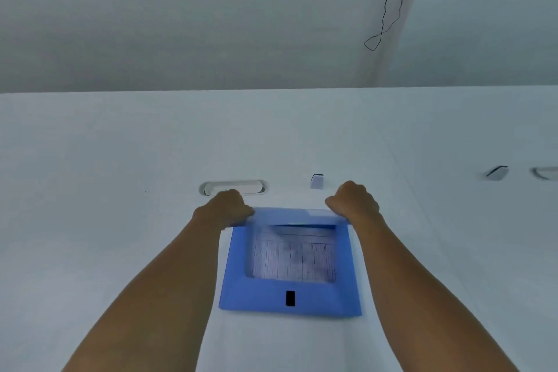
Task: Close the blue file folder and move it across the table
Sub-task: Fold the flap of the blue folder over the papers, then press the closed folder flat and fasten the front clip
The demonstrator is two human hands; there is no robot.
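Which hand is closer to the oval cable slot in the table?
Left. The left hand sits just in front of the oval cable slot, overlapping its near edge; the right hand is well off to its right.

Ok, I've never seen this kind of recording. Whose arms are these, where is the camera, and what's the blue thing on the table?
There is no machine here. The single picture comes from a wide-angle camera worn on a person's head, looking forward and down, so the two bare arms reaching in from the bottom are the wearer's own. On the white table lies a blue file folder, open, with a lined sheet of paper showing inside and a small black tab near its front edge. The left hand and the right hand each grip a far corner of the folder's flap, which is blurred. Beyond the hands sit a white oval cable port set in the table and a small pale block. A black cable hangs on the wall behind.
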